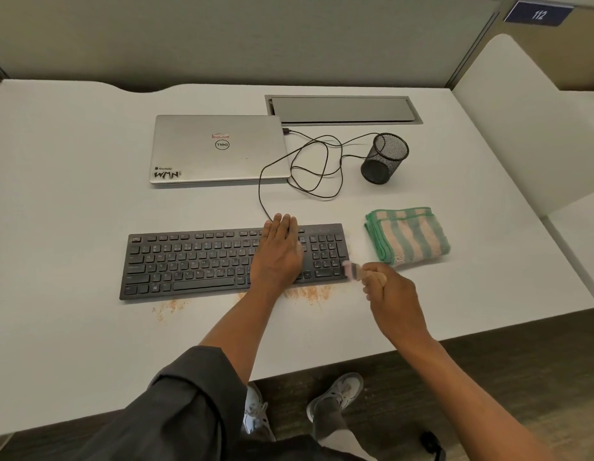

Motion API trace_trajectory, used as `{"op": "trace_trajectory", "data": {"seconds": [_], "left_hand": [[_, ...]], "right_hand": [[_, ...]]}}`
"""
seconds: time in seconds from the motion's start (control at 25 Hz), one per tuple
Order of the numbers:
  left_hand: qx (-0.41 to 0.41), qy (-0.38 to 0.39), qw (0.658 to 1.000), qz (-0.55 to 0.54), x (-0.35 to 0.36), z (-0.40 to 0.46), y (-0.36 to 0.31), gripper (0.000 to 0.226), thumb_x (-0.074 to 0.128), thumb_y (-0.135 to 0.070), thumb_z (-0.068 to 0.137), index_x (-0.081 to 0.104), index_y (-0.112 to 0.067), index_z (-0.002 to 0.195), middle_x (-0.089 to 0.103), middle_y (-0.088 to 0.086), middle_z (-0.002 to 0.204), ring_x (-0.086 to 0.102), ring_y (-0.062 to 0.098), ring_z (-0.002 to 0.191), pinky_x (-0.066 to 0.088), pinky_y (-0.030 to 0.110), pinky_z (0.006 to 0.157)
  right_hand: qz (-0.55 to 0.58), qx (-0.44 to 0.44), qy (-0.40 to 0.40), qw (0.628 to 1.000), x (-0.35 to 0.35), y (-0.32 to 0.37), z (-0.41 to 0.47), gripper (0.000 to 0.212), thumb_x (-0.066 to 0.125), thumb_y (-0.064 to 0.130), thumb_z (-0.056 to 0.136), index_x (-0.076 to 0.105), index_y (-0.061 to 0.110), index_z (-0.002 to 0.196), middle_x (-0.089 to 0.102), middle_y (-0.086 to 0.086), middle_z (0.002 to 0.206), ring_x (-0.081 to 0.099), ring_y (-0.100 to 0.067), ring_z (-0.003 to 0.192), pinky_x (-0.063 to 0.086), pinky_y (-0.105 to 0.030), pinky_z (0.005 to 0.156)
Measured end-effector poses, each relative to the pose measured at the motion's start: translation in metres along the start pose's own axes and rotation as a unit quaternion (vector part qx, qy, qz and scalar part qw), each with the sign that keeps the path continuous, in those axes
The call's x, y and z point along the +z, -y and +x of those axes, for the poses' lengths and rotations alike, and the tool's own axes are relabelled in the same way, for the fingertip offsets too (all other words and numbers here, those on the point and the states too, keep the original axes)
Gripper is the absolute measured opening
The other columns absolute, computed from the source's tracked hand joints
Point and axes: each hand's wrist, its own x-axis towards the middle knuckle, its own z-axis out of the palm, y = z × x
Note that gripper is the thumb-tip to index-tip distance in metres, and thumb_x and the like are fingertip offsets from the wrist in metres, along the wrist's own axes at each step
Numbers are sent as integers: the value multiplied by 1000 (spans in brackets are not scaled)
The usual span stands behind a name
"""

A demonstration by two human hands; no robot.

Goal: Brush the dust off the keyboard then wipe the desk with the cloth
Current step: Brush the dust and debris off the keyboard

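Observation:
A black keyboard (189, 261) lies on the white desk (73, 227). My left hand (278, 251) rests flat on its right-middle keys, fingers together and pointing away, holding nothing. My right hand (385, 284) grips a small brush (350, 270) by its wooden handle; the blurred bristle end sits at the keyboard's lower right corner, by the number pad. Orange-brown dust (309, 292) lies on the desk along the keyboard's front edge. A folded green and beige striped cloth (407, 236) lies just right of the keyboard.
A shut silver laptop (219, 149) lies behind the keyboard, its black cable (309, 168) looping toward the keyboard. A black mesh pen cup (383, 158) stands behind the cloth. A metal cable hatch (342, 109) sits at the back. The desk's front edge is near my body.

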Motion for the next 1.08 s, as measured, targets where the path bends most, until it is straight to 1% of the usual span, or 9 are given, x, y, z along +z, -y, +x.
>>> {"op": "trace_trajectory", "data": {"seconds": [0.08,0.12,0.2,0.32,0.52,0.68,0.88,1.0,1.08], "left_hand": [[3,4,1000,-5,-1,0,-1,59,27,-26,106,14,-4,159,17,16,167,4,28,156,0,42,128],[4,1,1000,-9,-2,0,-2,59,27,-25,106,15,-3,159,17,16,167,5,28,156,0,41,128],[3,2,1000,-15,-4,0,-1,58,28,-24,106,17,-3,159,19,16,166,5,28,156,-1,40,127],[10,10,1000,-5,-9,-4,5,58,29,-25,107,17,-3,159,18,16,167,5,28,156,-2,41,127],[-14,5,1000,19,-18,-15,38,58,26,-29,108,15,-5,160,16,15,167,5,27,156,-2,41,127],[-28,12,999,28,-21,-19,49,59,24,-31,109,13,-6,160,12,13,168,2,25,157,-5,40,127],[-33,9,999,27,-20,-21,49,58,23,-31,109,13,-7,161,11,13,169,1,25,157,-5,38,127],[-31,9,999,26,-20,-22,49,58,23,-31,108,12,-7,161,11,13,169,1,25,157,-5,38,127],[-31,6,999,27,-20,-22,49,58,23,-30,108,12,-7,161,11,13,169,2,25,157,-4,38,127]], "right_hand": [[-39,-14,-37,998,4,3,2,25,41,21,105,61,15,91,59,3,72,55,-16,65,43,-36,55],[-50,-33,-31,998,12,9,0,25,40,22,105,59,17,91,55,8,72,50,-7,63,35,-28,54],[-46,-72,7,996,34,24,-8,23,41,22,106,63,16,100,57,9,79,49,-4,66,34,-19,57],[10,-85,26,996,44,37,-16,22,46,22,105,67,17,103,66,2,83,59,-14,73,48,-34,61],[34,-17,-19,999,33,33,14,29,41,29,100,65,14,95,66,-4,76,61,-20,68,53,-41,58],[43,-17,56,997,48,38,3,30,42,22,101,66,9,87,67,-10,74,64,-28,68,56,-52,61],[95,42,2,995,37,42,32,27,44,23,97,66,15,85,69,-2,70,66,-26,66,58,-50,61],[47,32,65,996,40,47,32,27,45,21,97,67,15,84,70,-4,70,67,-23,62,59,-48,62],[34,40,98,994,34,52,34,29,43,18,97,68,12,82,71,-6,66,66,-20,54,59,-41,54]]}}
